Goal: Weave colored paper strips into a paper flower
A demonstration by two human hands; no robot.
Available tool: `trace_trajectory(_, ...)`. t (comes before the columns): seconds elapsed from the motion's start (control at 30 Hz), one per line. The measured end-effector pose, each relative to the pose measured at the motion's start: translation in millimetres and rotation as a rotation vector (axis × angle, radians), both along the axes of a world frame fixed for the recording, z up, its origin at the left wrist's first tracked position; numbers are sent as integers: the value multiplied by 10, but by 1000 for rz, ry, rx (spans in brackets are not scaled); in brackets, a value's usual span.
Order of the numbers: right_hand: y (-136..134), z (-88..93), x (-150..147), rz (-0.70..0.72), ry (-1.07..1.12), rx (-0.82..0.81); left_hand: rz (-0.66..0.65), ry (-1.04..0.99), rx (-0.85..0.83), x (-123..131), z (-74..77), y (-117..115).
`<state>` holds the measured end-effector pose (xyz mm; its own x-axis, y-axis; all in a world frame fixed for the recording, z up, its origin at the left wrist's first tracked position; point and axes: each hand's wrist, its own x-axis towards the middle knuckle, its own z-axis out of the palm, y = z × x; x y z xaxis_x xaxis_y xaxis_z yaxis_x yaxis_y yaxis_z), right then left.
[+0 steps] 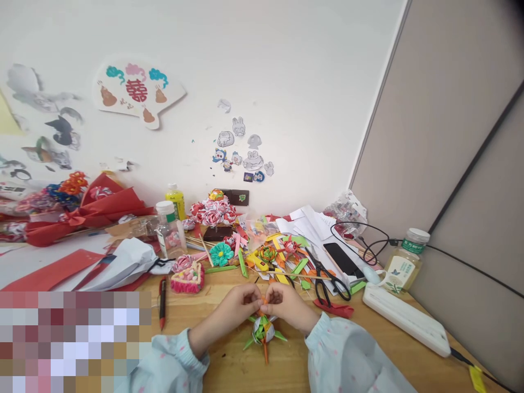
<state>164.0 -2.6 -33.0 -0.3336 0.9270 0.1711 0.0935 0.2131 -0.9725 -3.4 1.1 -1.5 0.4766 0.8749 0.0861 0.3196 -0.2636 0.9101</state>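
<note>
A folded paper flower (263, 331) in green, white and orange, with pointed strips sticking out around it, is at the table's front middle. My left hand (245, 301) and my right hand (282, 303) meet at its far side. Both pinch an orange paper strip (264, 303) between thumb and fingers, close together. The fingertips hide most of that strip. Just beyond my hands lie loose paper strips, a yellow tool (259, 262) partly buried among them, and black scissors (327, 281).
A heart-shaped pink box (187, 277) and a pen (162, 303) are to the left. A phone (343, 260), a white power strip (405, 319) and a labelled jar (406, 261) stand right. Paper flowers (215, 210) and bottles line the wall.
</note>
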Motion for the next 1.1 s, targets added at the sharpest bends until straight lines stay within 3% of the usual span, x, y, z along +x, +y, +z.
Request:
trace_trajectory(0.27,6,50,25,18,-28,-30,40,78,33,9,20,-10)
trace_trajectory(0.63,3,72,22,-16,-76,12,-28,102,-28,-30,101,-5)
trace_trajectory(0.9,-51,83,-13,-82,-151,72,40,146,-59,8,84,-25)
trace_trajectory(1.1,-57,120,0,-24,-101,-21,31,144,-90,-13,64,-21)
